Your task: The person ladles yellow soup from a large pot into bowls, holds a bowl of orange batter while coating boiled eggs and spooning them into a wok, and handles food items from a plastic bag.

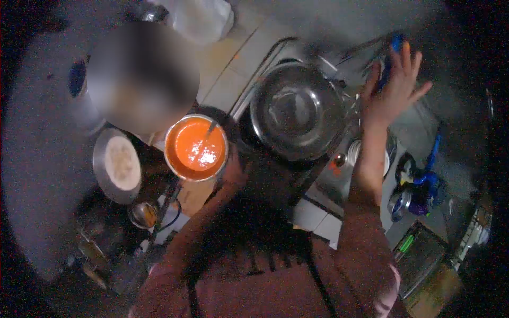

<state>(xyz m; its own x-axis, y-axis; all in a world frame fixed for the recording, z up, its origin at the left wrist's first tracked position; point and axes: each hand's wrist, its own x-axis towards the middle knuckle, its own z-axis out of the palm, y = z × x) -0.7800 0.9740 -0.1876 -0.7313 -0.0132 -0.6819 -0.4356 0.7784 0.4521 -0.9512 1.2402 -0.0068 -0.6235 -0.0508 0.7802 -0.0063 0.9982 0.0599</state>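
A metal pot (167, 150) of smooth orange liquid stands left of centre, with a thin utensil handle (211, 127) dipping into it. My left hand (233, 168) is closed against the pot's right side, its fingers partly hidden in shadow. At the upper right, my right hand (395, 87) is raised with its fingers spread and nothing in it. Just behind that hand is a blue item (396, 42), too blurred to name. Between the two hands sits a large, shiny round metal pan or lid (297, 114) over the stove area.
A metal bowl with pale contents (123, 161) and a small jar (143, 214) are on the left. White dishes (377, 159), a blue-handled item (435, 148) and a dark tray with a green object (406, 243) are on the right. A white plastic bag (204, 21) lies at the back.
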